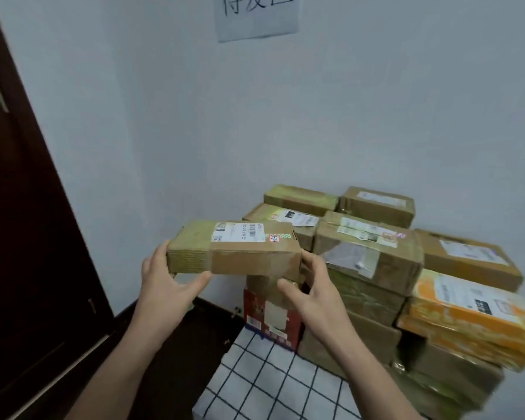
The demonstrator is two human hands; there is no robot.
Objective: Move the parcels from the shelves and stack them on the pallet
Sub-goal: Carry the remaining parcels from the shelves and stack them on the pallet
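A brown cardboard parcel with a white label on top is held level in the air in front of me. My left hand grips its left end, thumb underneath. My right hand grips its right end with curled fingers. Just below it stands a red and white carton. To the right is the stack of taped brown parcels, several layers high, with an orange parcel at its right side. The pallet surface, covered by a white cloth with a black grid, shows at the bottom centre.
A pale wall stands right behind the stack, with a paper sign high up. A dark wooden door runs along the left. Dark floor lies between door and pallet.
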